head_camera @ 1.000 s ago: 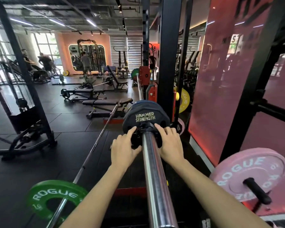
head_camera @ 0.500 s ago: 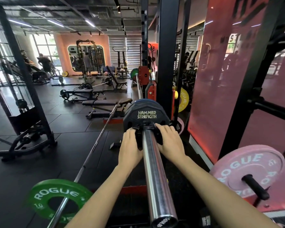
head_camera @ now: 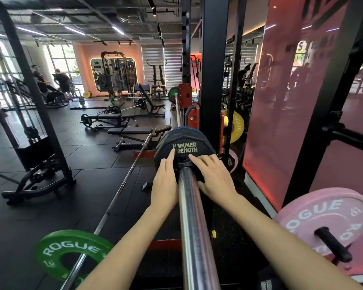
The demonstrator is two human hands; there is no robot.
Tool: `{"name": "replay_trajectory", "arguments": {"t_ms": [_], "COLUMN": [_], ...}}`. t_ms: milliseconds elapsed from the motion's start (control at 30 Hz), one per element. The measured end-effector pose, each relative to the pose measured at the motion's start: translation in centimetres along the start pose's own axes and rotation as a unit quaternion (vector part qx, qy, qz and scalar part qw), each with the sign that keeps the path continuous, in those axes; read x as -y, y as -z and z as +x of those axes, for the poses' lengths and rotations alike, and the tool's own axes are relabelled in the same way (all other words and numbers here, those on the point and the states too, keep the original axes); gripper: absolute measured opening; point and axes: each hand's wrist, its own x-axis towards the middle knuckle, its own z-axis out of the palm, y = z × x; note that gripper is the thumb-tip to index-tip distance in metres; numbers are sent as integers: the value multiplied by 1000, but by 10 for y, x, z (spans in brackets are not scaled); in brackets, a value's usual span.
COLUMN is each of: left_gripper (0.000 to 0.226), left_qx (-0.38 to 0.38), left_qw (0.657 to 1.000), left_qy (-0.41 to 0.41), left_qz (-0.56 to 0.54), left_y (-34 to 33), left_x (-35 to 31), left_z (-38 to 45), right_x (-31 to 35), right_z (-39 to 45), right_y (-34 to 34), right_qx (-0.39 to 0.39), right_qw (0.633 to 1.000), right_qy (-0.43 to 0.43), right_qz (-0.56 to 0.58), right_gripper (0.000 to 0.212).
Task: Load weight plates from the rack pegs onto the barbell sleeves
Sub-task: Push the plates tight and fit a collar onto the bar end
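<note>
Head view. Item: black Hammer Strength plate (head_camera: 184,143), seated far up the chrome barbell sleeve (head_camera: 194,222) beside the rack upright (head_camera: 212,70). We laid our left hand (head_camera: 165,183) and right hand (head_camera: 215,178) flat against its face, fingers extended, gripping nothing. Pink Rogue plate (head_camera: 314,214) hung on a rack peg (head_camera: 332,243) at right.

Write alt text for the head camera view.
Both hands, left hand and right hand, press flat against a black Hammer Strength plate on the chrome barbell sleeve. A pink Rogue plate hangs on a rack peg at right; a green Rogue plate sits lower left.
</note>
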Motion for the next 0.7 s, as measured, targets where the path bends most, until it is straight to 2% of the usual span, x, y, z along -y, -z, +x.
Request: {"name": "replay_trajectory", "arguments": {"t_ms": [233, 367, 433, 500, 533, 633, 700], "left_gripper": [79, 82, 68, 33, 31, 70, 78], "left_qx": [21, 34, 56, 58, 58, 75, 73], "left_qw": [999, 999, 997, 997, 997, 993, 993], "left_qy": [-6, -3, -26, -32, -30, -64, -61], "left_qz": [30, 38, 40, 50, 47, 71, 75], "left_y": [3, 5, 4, 6, 8, 12, 16], "left_x": [-2, -1, 3, 2, 1, -3, -4], "left_z": [8, 10, 12, 17, 18, 18, 16], "right_x": [-4, -4, -4, -4, -4, -2, 0], "right_z": [2, 6, 6, 5, 5, 5, 6], "right_y": [0, -2, -4, -3, -2, 0, -1], "right_qx": [-3, 19, 19, 2, -3, -3, -7], "right_qw": [1000, 997, 997, 998, 999, 1000, 999], "right_qy": [11, -43, -48, -34, -25, 14, 28], "right_qz": [7, 53, 57, 48, 38, -9, -37], "right_gripper": [85, 96, 106, 114, 117, 116, 110]}}
